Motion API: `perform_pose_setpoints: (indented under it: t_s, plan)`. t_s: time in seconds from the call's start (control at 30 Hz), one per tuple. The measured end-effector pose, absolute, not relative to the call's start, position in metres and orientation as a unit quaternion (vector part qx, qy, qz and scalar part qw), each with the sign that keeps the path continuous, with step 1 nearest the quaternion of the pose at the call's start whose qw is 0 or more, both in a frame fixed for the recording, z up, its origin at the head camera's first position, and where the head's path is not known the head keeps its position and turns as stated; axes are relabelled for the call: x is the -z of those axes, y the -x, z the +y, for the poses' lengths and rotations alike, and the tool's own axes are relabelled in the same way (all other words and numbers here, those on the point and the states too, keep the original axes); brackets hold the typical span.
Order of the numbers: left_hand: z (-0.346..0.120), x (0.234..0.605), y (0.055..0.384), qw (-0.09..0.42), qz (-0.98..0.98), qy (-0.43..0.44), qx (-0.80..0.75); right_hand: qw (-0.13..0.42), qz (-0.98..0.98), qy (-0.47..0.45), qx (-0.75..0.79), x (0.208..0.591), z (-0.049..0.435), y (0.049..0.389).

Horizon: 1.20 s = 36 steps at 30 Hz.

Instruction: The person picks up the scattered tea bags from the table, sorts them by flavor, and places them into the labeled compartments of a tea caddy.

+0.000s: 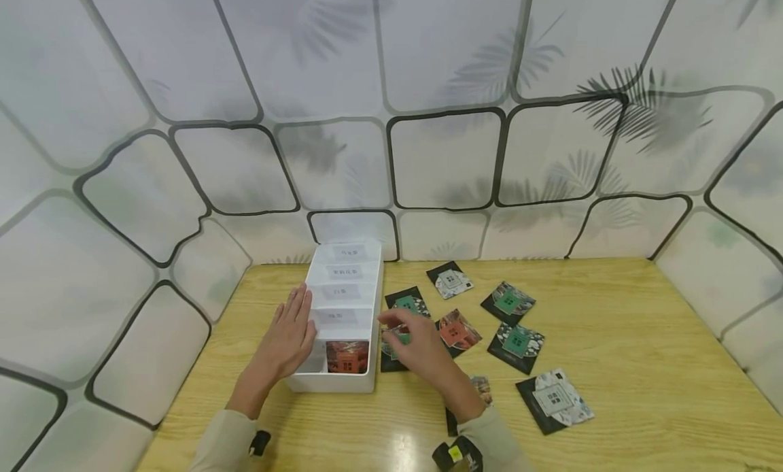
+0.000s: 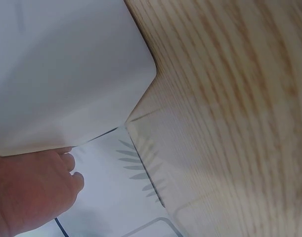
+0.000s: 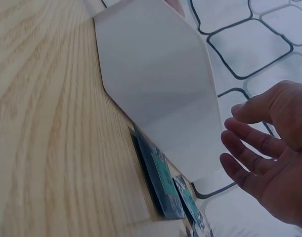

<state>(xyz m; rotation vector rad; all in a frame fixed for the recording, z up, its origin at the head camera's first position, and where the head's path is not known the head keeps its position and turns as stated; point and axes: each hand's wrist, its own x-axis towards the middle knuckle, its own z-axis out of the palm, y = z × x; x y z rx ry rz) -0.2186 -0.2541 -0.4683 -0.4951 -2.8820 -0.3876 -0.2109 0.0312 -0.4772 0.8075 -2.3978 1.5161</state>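
Note:
A long white divided box (image 1: 342,383) stands on the table, with small label strips on its compartments. In its front compartment lies a sachet with a red label (image 1: 347,358). My left hand (image 1: 285,336) lies with straight fingers along the box's left edge. Just past the right edge, above the green-label sachets, my right hand (image 1: 419,346) hovers with loosely bent fingers and nothing between them. In the right wrist view, the right hand (image 3: 269,148) is beside the box wall (image 3: 155,79), thumb apart from the fingertips. Under it lies a green-label sachet (image 3: 160,177).
Several flat black sachets are spread to the right: a grey-label one (image 1: 449,279) at the back, green-label ones (image 1: 508,302), a red-label one (image 1: 459,332), and another grey-label one (image 1: 554,400) nearer the front. A patterned wall covering (image 1: 446,159) closes off the wooden table (image 1: 642,363) behind.

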Motion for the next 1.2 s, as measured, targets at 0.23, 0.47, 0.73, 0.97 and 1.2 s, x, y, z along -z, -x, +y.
perform_pose_setpoints:
  t_s: [0.23, 0.47, 0.73, 0.97, 1.2]
  plan:
    - [-0.254, 0.468, 0.218, 0.094, -0.973, 0.166, 0.131, 0.073, -0.831, -0.244, -0.495, 0.483, 0.041, 0.216]
    - [-0.254, 0.469, 0.218, 0.092, -0.973, 0.166, 0.130, 0.056, -0.866, -0.223, -0.445, 0.492, 0.050, 0.221]
    - [-0.254, 0.469, 0.219, 0.091, -0.973, 0.165, 0.135, 0.039, -0.886, -0.220, -0.406, 0.495, 0.054, 0.223]
    - [-0.254, 0.469, 0.219, 0.089, -0.974, 0.163, 0.133, 0.009, -0.911, -0.203, -0.359, 0.498, 0.055, 0.220]
    - [-0.253, 0.468, 0.219, 0.087, -0.974, 0.162, 0.130, 0.016, -0.924, -0.203, -0.324, 0.503, 0.054, 0.218]
